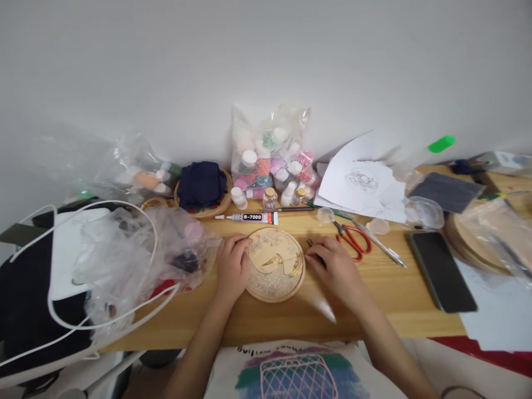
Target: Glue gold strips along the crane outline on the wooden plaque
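A round wooden plaque [270, 279] lies flat on the table in front of me, with gold wire in the outline of a bird and fine drawn or textured lines around it. My left hand [233, 265] grips its left edge, fingers curled on the rim. Close to the right edge, my right hand [334, 267] is closed in a pinch. A small dark tip [310, 242] pokes out by its fingers; the rest is hidden, so I cannot tell what it is. A glue tube [254, 217] marked B-7000 lies just behind the plaque.
Red-handled pliers [355, 243] and a silver pen-like tool [384, 246] lie right of my right hand. Farther right is a phone [443, 271]. Bagged bottles [272, 160] and drawing sheets [361, 191] stand behind. Plastic bags [124, 266] and a white cable [155, 244] crowd the left.
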Demonstrator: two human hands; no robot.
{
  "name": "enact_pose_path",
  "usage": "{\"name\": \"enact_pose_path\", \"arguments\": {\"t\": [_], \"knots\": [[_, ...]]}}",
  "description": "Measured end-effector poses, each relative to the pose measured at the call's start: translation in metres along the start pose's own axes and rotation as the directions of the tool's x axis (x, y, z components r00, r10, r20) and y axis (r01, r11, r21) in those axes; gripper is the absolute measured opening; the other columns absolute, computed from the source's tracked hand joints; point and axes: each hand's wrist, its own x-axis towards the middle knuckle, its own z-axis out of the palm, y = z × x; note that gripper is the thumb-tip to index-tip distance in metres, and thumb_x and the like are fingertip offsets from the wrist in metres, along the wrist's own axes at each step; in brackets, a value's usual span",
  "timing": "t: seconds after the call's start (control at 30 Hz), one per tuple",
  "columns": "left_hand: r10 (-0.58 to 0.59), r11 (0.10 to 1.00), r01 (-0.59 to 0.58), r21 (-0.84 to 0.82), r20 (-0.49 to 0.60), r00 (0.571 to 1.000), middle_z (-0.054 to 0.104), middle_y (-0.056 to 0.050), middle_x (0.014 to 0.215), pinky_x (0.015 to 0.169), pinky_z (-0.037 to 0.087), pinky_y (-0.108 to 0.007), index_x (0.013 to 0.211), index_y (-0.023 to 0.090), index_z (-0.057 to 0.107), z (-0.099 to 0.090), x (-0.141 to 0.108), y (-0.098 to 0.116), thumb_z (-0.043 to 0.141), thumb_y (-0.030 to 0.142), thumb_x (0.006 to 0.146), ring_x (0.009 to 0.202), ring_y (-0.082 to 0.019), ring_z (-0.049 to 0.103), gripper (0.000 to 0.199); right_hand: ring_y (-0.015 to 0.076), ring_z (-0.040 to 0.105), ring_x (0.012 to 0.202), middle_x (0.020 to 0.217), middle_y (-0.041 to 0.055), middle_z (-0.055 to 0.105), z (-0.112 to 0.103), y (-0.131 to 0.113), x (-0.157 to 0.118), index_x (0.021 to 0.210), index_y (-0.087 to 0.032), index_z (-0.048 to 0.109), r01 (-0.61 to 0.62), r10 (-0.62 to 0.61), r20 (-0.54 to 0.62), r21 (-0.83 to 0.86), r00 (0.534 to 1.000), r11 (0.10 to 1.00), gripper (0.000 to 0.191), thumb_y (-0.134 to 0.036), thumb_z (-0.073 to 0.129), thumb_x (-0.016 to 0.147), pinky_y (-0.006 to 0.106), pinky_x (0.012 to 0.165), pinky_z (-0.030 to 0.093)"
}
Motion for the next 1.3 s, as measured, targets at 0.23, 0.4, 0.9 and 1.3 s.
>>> {"name": "enact_pose_path", "arguments": {"t": [0.23,0.4,0.9,1.3], "knots": [[0.004,1.000,-0.004,-0.004,0.007,1.000,0.059,-0.007,0.100,0.086,0.045,-0.038,0.099,0.018,0.062,-0.001,0.000,0.001,0.041,0.008,0.084,0.096,-0.022,0.054,0.027,0.0235,0.057,0.087,0.092,0.0094,0.060,-0.004,0.000,0.000,0.083,-0.019,0.067,-0.003,0.002,0.034,0.011,0.999,1.000,0.014,-0.023,0.055,0.086,0.038,0.077,0.049],[0.011,1.000,-0.011,0.000,0.001,1.000,0.060,-0.007,0.099,0.085,0.046,-0.038,0.098,0.019,0.062,-0.002,0.001,0.001,0.043,0.008,0.084,0.095,-0.022,0.054,0.026,0.0232,0.057,0.088,0.095,0.0098,0.060,-0.006,-0.004,0.001,0.084,-0.018,0.068,-0.046,0.045,0.072,0.014,0.996,0.999,0.015,-0.019,0.054,0.087,0.038,0.078,0.048],[0.044,0.999,-0.045,-0.026,-0.041,0.998,0.061,-0.007,0.097,0.083,0.048,-0.038,0.097,0.019,0.063,-0.003,0.001,0.001,0.045,0.008,0.085,0.094,-0.022,0.056,0.025,0.0212,0.059,0.080,0.089,0.0085,0.063,-0.011,-0.003,0.005,0.079,-0.017,0.067,0.010,-0.011,0.019,0.032,1.000,0.999,0.013,-0.014,0.056,0.086,0.034,0.072,0.049],[-0.216,0.771,0.205,-0.603,0.056,0.975,0.067,-0.002,0.087,0.074,0.049,-0.028,0.087,0.022,0.067,0.000,0.033,0.044,0.056,0.023,0.085,0.080,-0.015,0.062,0.011,0.0167,0.060,0.073,0.078,0.0062,0.065,-0.021,-0.022,0.010,0.087,-0.015,0.063,0.162,-0.111,-0.304,0.147,0.946,0.976,0.009,-0.011,0.054,0.087,0.028,0.066,0.049]]}}
